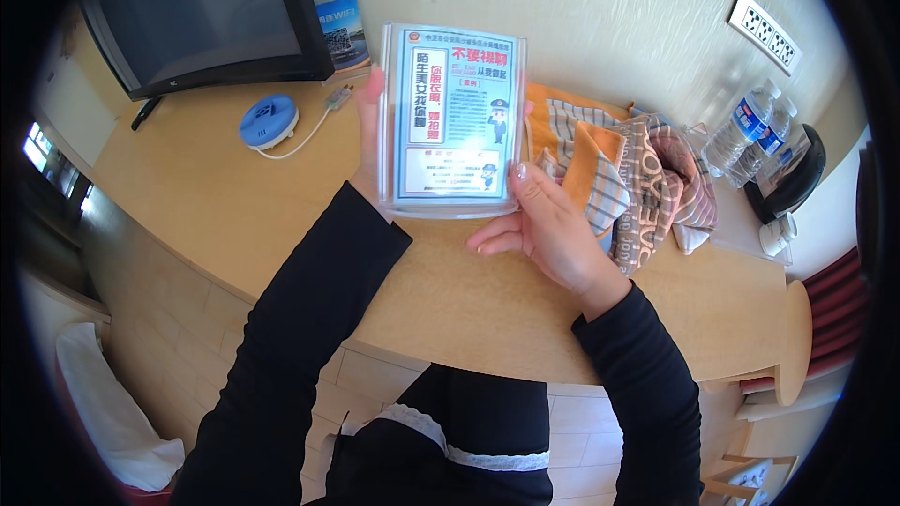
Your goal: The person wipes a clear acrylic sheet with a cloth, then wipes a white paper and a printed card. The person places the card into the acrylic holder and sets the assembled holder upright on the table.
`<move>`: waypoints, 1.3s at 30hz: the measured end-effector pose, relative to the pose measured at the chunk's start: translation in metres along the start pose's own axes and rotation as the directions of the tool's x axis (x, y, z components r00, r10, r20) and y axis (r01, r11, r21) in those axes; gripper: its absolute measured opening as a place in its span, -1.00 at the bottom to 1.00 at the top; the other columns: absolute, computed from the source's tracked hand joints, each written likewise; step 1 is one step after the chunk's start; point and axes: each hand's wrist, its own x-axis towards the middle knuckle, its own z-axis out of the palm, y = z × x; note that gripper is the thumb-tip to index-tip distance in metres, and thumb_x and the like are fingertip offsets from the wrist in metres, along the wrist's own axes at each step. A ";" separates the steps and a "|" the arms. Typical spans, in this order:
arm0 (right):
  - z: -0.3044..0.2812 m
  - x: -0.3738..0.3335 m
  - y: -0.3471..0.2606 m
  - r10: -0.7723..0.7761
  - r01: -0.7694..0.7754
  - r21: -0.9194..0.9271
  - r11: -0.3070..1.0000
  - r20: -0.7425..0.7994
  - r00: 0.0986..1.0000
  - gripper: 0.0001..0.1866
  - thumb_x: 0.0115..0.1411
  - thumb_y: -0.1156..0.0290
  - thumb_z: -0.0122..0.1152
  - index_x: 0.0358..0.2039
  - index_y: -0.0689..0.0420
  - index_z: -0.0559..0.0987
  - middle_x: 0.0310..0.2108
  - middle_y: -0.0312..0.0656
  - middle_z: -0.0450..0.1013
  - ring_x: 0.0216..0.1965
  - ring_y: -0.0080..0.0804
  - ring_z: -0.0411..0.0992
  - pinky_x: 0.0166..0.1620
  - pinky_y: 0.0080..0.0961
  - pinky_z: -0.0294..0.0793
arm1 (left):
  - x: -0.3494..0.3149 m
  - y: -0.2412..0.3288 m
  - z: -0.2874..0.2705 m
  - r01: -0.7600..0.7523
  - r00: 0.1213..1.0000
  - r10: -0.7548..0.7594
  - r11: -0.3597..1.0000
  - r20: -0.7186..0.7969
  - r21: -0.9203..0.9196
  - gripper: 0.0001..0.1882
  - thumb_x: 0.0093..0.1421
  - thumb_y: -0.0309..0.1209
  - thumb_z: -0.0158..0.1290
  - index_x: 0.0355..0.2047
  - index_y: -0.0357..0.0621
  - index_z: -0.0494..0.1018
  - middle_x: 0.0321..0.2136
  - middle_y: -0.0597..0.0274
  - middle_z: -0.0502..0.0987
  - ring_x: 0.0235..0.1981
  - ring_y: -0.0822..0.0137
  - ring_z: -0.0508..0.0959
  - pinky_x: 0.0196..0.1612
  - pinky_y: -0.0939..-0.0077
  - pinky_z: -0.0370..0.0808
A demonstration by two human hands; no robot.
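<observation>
A clear acrylic sign holder (457,145) with a light-blue printed sheet inside is held upright above the desk. Along its left edge runs my left hand (369,155), closed on the holder, with most of its fingers hidden behind it. A fingertip shows past the right edge; whose hand it belongs to I cannot tell for certain. My right hand (558,239) is at the lower right corner, its thumb against the holder's edge and other fingers bent below. Beyond the right hand lies a heap of folded orange, grey and brown patterned cloth (647,187).
A black monitor (202,14) stands at the back left of the wooden desk (450,309). Near it are a blue-and-white round device (269,122) with a cable and a blue booklet (343,35). Water bottles (741,126), a black stand (789,173) and a white cup (777,234) are at right.
</observation>
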 end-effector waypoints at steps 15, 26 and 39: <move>-0.034 0.016 0.008 -0.133 0.081 -0.194 0.978 -0.268 0.954 -0.57 0.53 0.13 -0.28 0.11 0.19 0.39 -0.11 -0.16 0.53 -0.22 -0.47 0.56 -0.12 -0.58 0.60 | 0.015 -0.028 -0.012 0.084 0.955 0.029 0.927 -0.296 0.365 -0.14 0.39 0.30 -0.55 0.35 -0.15 0.13 0.22 0.06 0.38 0.22 0.25 0.43 0.24 0.31 0.39; -0.034 0.017 0.011 -0.124 0.049 -0.280 0.959 -0.256 0.959 -0.56 0.52 0.12 -0.24 0.13 0.19 0.41 -0.07 -0.16 0.51 -0.20 -0.42 0.57 -0.09 -0.55 0.59 | 0.015 -0.022 -0.014 0.082 0.946 0.046 0.923 -0.321 0.375 -0.17 0.42 0.25 -0.52 0.31 -0.21 0.21 0.17 0.04 0.44 0.16 0.27 0.48 0.21 0.36 0.42; -0.035 0.018 0.010 -0.099 0.008 -0.299 0.954 -0.287 0.953 -0.57 0.52 0.18 -0.21 0.16 0.22 0.42 -0.03 -0.13 0.51 -0.21 -0.40 0.57 -0.09 -0.53 0.59 | 0.016 -0.029 -0.023 0.085 0.946 0.042 0.924 -0.320 0.372 -0.17 0.40 0.27 -0.43 0.33 -0.22 0.18 0.21 0.03 0.40 0.20 0.28 0.43 0.23 0.37 0.37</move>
